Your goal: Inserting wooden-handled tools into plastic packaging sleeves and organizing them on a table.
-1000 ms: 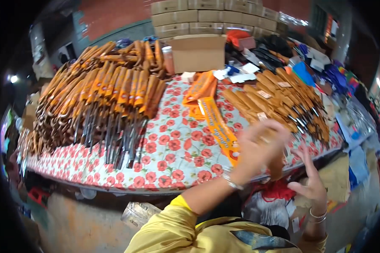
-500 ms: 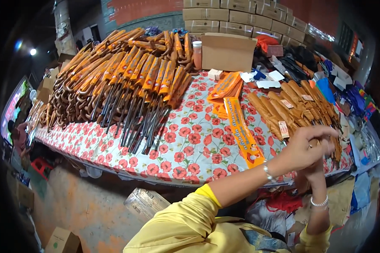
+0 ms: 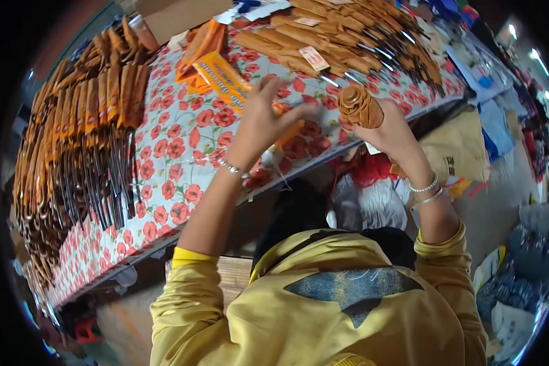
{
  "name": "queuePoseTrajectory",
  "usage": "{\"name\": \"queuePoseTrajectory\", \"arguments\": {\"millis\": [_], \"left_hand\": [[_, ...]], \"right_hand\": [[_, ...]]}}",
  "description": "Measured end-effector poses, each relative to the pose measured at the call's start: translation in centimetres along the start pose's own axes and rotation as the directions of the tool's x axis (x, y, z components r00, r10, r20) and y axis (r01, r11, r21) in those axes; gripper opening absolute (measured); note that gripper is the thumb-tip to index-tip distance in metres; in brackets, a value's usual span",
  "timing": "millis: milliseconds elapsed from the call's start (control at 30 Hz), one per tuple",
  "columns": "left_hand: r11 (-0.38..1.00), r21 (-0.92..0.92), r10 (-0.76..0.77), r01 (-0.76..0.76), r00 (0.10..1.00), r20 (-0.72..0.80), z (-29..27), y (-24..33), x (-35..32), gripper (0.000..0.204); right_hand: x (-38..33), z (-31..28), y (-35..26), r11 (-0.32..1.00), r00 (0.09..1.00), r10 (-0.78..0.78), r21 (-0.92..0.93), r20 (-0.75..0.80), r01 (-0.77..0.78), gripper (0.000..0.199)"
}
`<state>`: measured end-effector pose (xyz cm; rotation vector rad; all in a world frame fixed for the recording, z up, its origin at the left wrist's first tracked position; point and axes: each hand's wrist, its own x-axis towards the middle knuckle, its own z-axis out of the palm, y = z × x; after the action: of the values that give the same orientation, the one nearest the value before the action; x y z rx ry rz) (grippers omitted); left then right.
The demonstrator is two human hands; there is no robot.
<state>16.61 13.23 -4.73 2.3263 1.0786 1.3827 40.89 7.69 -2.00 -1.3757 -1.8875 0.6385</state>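
Note:
A folded brown umbrella [image 3: 358, 107], wrapped tight with its rolled end up, is in the grip of my right hand [image 3: 394, 135] beside the table edge. My left hand [image 3: 263, 125] is held over the table with thumb and fingers spread, slightly blurred, and nothing shows in it. Flat orange printed sleeves [image 3: 221, 74] lie just beyond my left hand, and part of their strip passes behind it. Beyond my right hand, several brown folded umbrellas [image 3: 341, 36] with dark shafts lie in a heap, a paper label [image 3: 313, 58] on one.
The table wears a red-flowered cloth [image 3: 175, 146]. At left is a large pile of umbrellas in orange sleeves [image 3: 97, 91] with curved handles. A cardboard box [image 3: 180, 17] stands at the back. Under the front edge are whitish plastic bags [image 3: 369, 198]; a tan sack [image 3: 454, 146] lies right.
My view has turned down and right. My hands, close together before, are now apart; the left is spread over the table, and the right shows a brown umbrella in its grip.

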Motion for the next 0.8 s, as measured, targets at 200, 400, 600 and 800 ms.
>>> {"name": "queuePoseTrajectory", "arguments": {"millis": [200, 400, 600, 800], "left_hand": [[0.970, 0.178, 0.133, -0.167, 0.973, 0.189, 1.1, -2.0, -5.8, 0.033], [0.967, 0.147, 0.182, -0.208, 0.969, 0.170, 0.9, -0.8, -5.8, 0.022], [0.963, 0.200, 0.133, -0.182, 0.962, 0.237, 1.2, -1.1, -5.5, 0.014], [0.998, 0.039, 0.042, -0.050, 0.985, 0.166, 1.3, -1.0, -5.2, 0.010]], "right_hand": [[-3.6, 2.0, -0.4, 0.993, 0.996, 0.051, -0.115, 0.079, -0.042, 0.030], [-4.6, 4.7, 0.0, 0.982, 0.970, 0.128, -0.162, 0.209, -0.094, 0.030], [-4.1, 5.3, -0.3, 0.984, 0.952, 0.152, -0.135, 0.266, -0.120, 0.030], [-4.1, 6.2, -0.7, 0.994, 0.977, 0.010, -0.106, 0.212, 0.013, 0.042]]}}
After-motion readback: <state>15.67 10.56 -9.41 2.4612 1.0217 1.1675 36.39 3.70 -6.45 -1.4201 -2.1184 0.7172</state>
